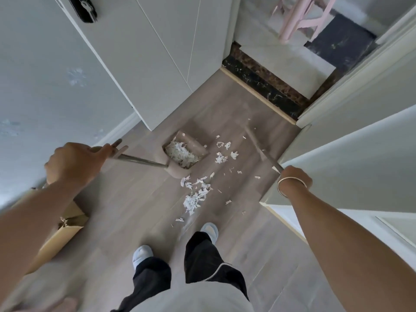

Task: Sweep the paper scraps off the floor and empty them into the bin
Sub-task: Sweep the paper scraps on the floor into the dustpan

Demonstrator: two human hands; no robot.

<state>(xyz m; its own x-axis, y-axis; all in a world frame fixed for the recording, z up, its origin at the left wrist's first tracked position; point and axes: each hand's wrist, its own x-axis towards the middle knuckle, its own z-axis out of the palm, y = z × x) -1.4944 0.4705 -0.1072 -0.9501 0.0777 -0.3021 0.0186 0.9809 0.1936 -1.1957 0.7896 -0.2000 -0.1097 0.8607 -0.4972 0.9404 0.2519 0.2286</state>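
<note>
Our left hand (74,164) curls round the dustpan handle (137,160), right hand (295,179) round the broom (258,147).
Paper scraps (195,198) lie loose beside the part-filled dustpan (193,144); a hasty stroke could flick them past it or jolt its load out.

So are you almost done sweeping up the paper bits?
About halfway. A pile already sits in the dustpan, held by the left hand. The right hand holds the broom. Many scraps lie on the floor, and the dustpan is not emptied yet.
</note>
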